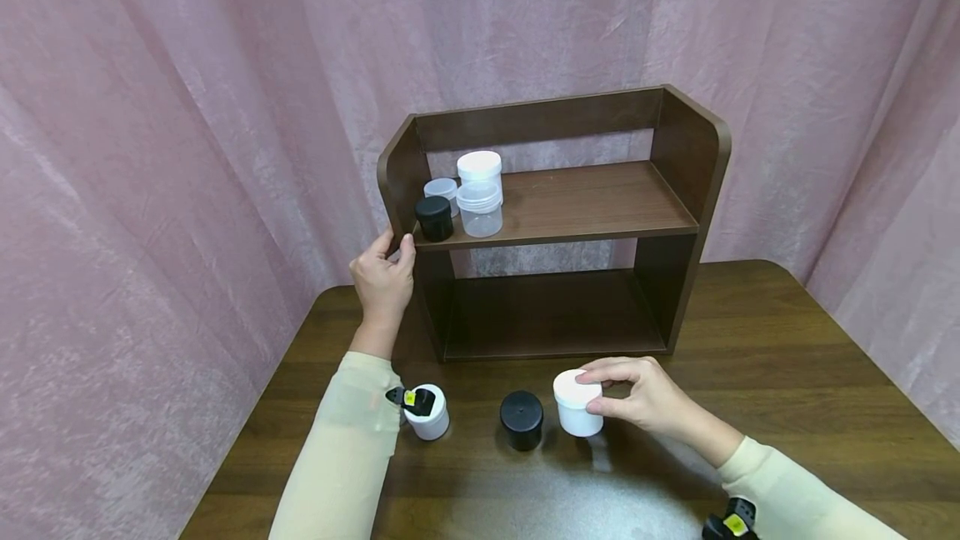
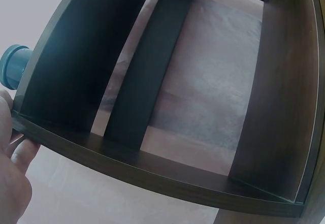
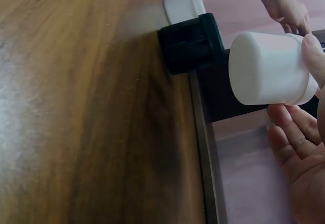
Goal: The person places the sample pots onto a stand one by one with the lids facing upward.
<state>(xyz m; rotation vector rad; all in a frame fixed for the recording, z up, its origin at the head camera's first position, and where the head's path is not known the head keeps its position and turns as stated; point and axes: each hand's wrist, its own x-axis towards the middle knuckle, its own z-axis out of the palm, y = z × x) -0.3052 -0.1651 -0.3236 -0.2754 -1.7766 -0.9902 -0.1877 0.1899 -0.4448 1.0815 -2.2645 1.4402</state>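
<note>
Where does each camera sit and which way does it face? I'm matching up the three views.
Head: above the table, looking forward and down at the shelf unit; both arms and hands show.
Left wrist: beside the left hand, facing into the shelf unit's dark boards; fingers show.
Right wrist: low by the right hand, facing the white jar and black jar; palm and fingers show.
Shared: head and right wrist both show the white jar and black jar.

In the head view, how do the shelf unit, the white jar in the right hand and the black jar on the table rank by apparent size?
1. Shelf unit, by far the largest.
2. White jar and black jar look about alike, so I do not rank them.
</note>
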